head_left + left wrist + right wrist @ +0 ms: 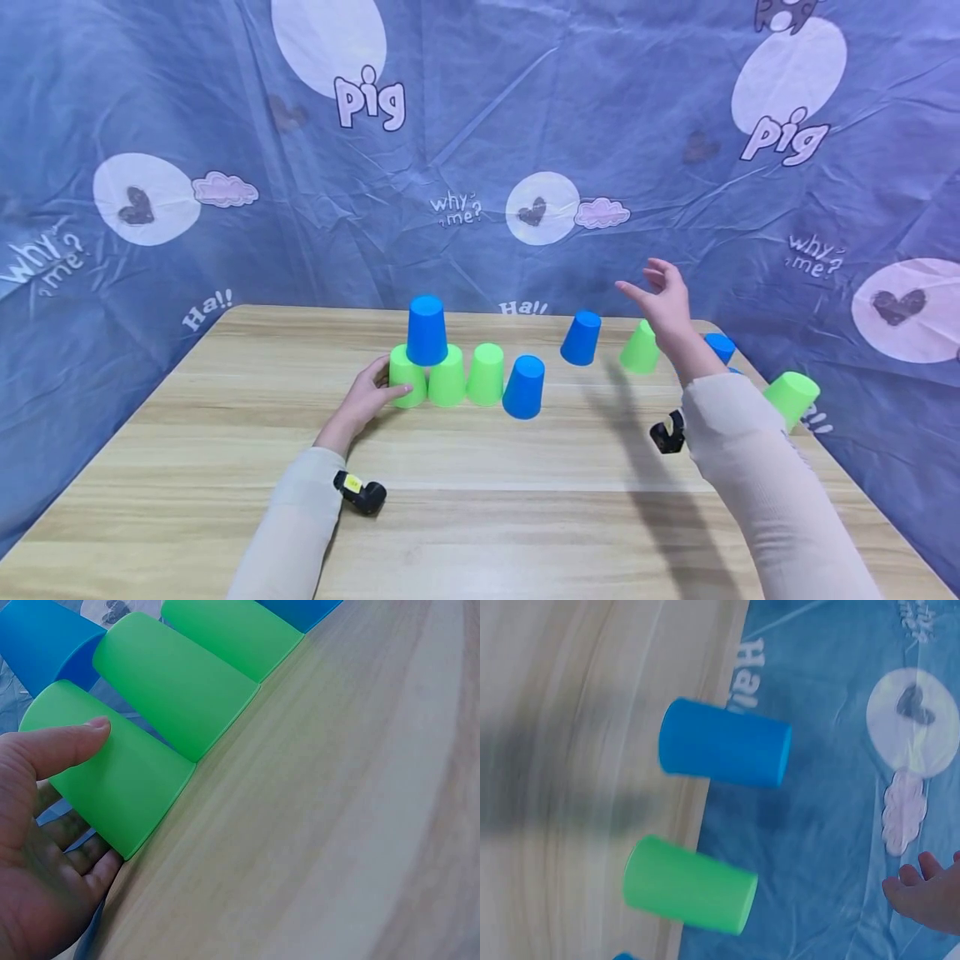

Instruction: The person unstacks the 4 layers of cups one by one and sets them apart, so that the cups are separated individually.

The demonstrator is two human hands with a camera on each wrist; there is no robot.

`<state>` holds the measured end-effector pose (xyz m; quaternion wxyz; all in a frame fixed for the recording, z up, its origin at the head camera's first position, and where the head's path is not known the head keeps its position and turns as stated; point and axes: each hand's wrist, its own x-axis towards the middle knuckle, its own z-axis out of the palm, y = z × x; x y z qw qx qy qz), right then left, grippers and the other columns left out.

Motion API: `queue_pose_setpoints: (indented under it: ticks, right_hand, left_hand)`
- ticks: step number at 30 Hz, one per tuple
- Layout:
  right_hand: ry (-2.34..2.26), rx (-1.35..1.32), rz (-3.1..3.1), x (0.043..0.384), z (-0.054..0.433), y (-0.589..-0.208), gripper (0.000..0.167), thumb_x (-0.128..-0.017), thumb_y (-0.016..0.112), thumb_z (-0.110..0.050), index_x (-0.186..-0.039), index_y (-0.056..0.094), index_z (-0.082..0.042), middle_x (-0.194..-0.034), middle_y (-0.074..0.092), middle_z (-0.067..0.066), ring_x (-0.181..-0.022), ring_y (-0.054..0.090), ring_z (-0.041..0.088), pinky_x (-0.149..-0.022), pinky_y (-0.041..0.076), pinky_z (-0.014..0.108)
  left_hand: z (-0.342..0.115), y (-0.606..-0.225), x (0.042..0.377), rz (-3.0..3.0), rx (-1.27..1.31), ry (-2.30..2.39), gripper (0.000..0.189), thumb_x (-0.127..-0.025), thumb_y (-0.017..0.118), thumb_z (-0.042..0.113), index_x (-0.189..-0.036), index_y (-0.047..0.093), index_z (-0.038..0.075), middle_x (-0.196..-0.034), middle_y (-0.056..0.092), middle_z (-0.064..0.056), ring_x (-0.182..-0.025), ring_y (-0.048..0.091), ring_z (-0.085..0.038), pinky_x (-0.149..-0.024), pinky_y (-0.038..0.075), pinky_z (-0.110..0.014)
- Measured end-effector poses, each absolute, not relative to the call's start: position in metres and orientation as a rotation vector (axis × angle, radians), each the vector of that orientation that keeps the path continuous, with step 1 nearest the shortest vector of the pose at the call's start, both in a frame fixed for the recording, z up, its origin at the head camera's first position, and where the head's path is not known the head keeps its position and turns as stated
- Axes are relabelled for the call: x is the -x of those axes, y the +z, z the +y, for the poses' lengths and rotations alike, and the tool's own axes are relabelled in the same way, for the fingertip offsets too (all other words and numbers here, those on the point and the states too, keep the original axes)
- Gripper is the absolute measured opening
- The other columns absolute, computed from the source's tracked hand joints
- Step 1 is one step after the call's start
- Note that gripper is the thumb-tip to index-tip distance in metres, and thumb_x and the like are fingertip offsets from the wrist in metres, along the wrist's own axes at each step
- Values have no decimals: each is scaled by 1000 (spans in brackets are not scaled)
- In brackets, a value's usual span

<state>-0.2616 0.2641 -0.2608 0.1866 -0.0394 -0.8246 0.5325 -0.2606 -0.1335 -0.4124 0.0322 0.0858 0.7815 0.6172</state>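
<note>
My left hand holds the leftmost green cup, its thumb across the front and fingers around the back. A second green cup stands close beside it. Bridging the tops of these two is an upside-down blue cup. The row continues rightward with a third green cup and a blue cup. Raised in the air at the right, my right hand has its fingers spread and holds nothing. Behind and below it stand a blue cup and a green cup.
At the table's right edge, a green cup and a blue cup are partly covered by my right arm. A patterned blue cloth hangs behind the wooden table. Black cameras sit on both wrists.
</note>
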Motion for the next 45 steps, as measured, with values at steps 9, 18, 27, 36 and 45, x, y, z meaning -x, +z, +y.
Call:
queue_pose_setpoints:
  ticks: [9,18,27,36,45]
  right_hand:
    - [1594,-6,-2280,272,227,-262,71,-75,67,-25,-132,28,-5,-131,33,15,-121,27,28,-96,29,39]
    - [1662,-91,-2308,274,194,-264,70,-75,67,-23,-131,30,-5,-130,36,15,-120,30,27,-96,29,38]
    - [1681,-204,-2338,275,159,-268,67,-75,67,-21,-131,32,-6,-129,38,14,-119,32,24,-93,33,35]
    - [1794,-247,-2344,274,132,-273,66,-75,67,-20,-130,33,-9,-128,40,9,-118,34,22,-91,36,34]
    - [1886,-340,-2338,274,110,-285,60,-76,66,-17,-128,37,-8,-125,42,12,-117,35,23,-93,35,35]
  left_hand:
    - [-134,-413,261,2399,-269,1913,64,-76,65,13,-131,33,6,-131,34,-15,-119,30,-28,-99,23,-40]
    - [-133,-414,263,2384,-286,1929,63,-76,65,12,-130,33,5,-130,35,-16,-118,32,-29,-99,23,-41]
    - [-133,-415,264,2393,-286,1925,65,-75,66,14,-131,33,6,-131,35,-15,-119,31,-28,-99,23,-40]
    - [-134,-414,262,2390,-273,1925,65,-75,65,12,-131,32,6,-132,34,-15,-119,30,-28,-99,23,-40]
    - [-134,-414,262,2399,-263,1914,66,-75,65,12,-132,32,6,-132,34,-15,-120,30,-28,-99,23,-40]
